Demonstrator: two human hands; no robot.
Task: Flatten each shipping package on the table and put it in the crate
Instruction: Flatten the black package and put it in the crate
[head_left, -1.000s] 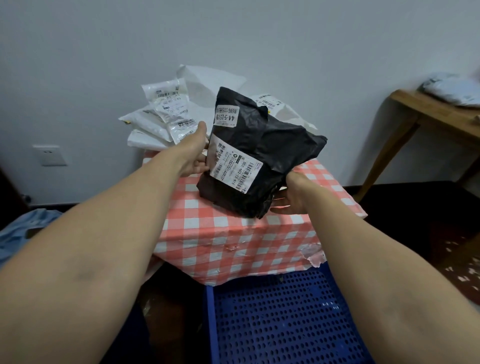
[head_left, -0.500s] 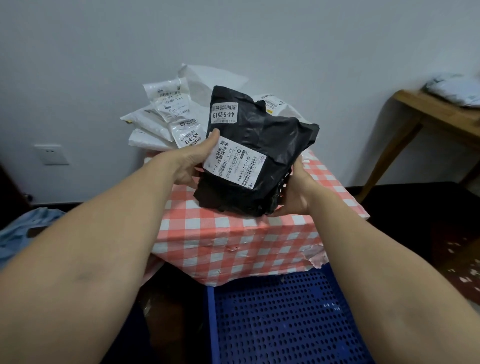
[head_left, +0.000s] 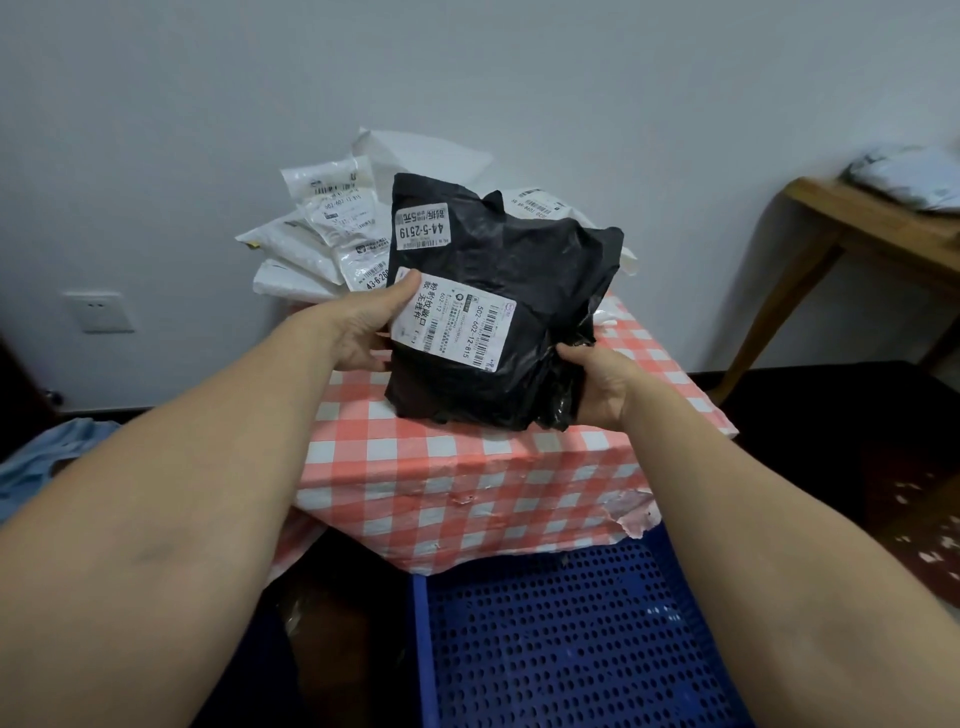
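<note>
Checked tablecloth (head_left: 467, 467), left hand (head_left: 363, 327), right hand (head_left: 597, 384) gripping black package (head_left: 519, 270) labelled 44-5-2519, seemingly aloft

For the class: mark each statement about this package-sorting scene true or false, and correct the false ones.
1. The left hand and the right hand both grip the black package. True.
2. The black package carries no labels. False: two white printed labels are stuck on it.
3. White packages are piled on the table behind the black one. True.
4. The blue crate stands on top of the table. False: it sits lower, in front of the table.
5. The tablecloth is plain green. False: it is red-and-white checked.
</note>
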